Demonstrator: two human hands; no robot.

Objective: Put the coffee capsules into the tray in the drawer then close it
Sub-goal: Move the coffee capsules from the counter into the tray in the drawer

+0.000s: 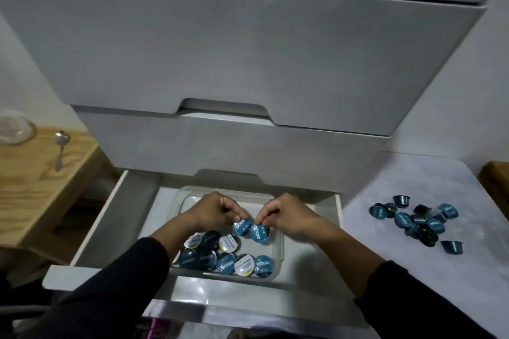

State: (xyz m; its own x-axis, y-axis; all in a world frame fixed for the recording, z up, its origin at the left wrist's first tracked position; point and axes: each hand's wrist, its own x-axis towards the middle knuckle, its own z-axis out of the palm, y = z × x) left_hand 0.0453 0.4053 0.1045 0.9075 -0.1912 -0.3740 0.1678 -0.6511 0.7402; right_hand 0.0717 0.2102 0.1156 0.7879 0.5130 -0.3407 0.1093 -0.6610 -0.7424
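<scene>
Left hand (220,212) and right hand (286,215) each pinch a blue foil-lidded capsule (242,227) over the clear plastic tray (278,256); release low, lids up, beside the row under the wrists.

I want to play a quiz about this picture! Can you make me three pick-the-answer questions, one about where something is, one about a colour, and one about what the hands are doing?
1. Where does the loose pile of capsules lie?
A. on the white top right of the drawer
B. on the wooden table
C. on the floor

2. What colour are the lids of the two capsules in the hands?
A. red
B. blue
C. green

3. What state is the drawer in?
A. shut
B. taken out
C. pulled open

Answers:
1. A, the pile sits on the white surface to the right; the wooden table holds a spoon.
2. B, the left hand and right hand each pinch a blue-lidded capsule over the tray.
3. C, its inside and the tray show.
</scene>
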